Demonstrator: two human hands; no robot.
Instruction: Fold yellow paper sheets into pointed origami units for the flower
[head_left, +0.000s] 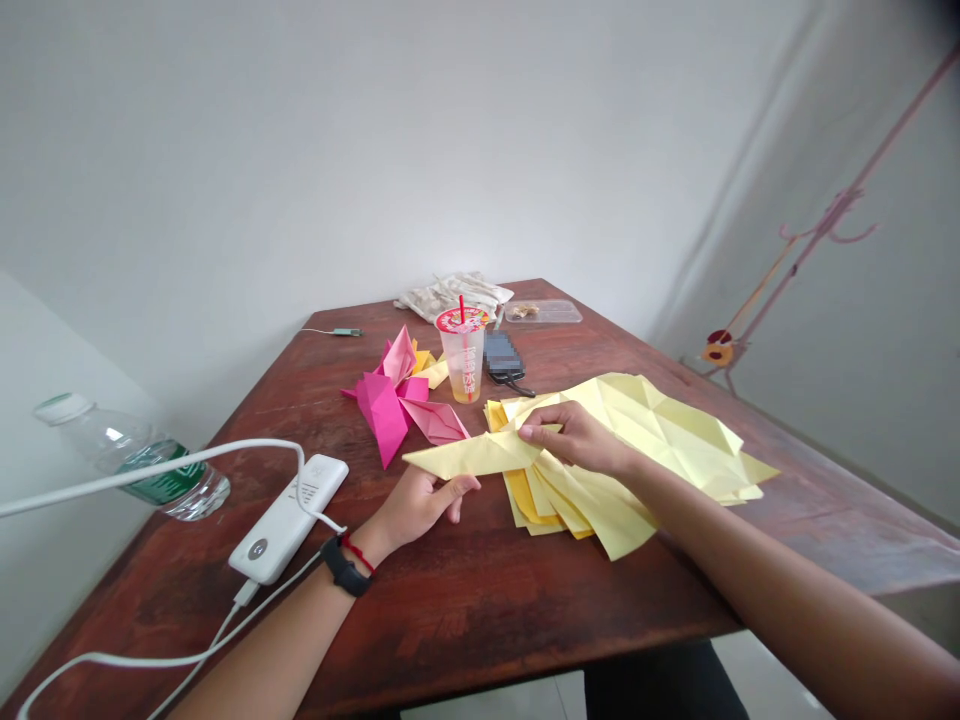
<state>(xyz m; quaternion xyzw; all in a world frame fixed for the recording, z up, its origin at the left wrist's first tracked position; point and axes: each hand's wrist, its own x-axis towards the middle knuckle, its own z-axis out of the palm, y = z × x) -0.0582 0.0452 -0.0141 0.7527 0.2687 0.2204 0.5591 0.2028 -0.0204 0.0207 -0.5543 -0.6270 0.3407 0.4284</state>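
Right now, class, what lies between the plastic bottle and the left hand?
In the head view, a white power bank and white cable.

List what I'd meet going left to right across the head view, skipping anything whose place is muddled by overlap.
Bottle → power bank → left hand → black device → right hand → coat rack

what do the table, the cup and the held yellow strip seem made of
Table: likely wood, dark red-brown with a slight sheen, judging by its streaky surface.
Cup: probably plastic, smooth, since it looks translucent.
Yellow strip: apparently paper, matte, with crisp folded edges.
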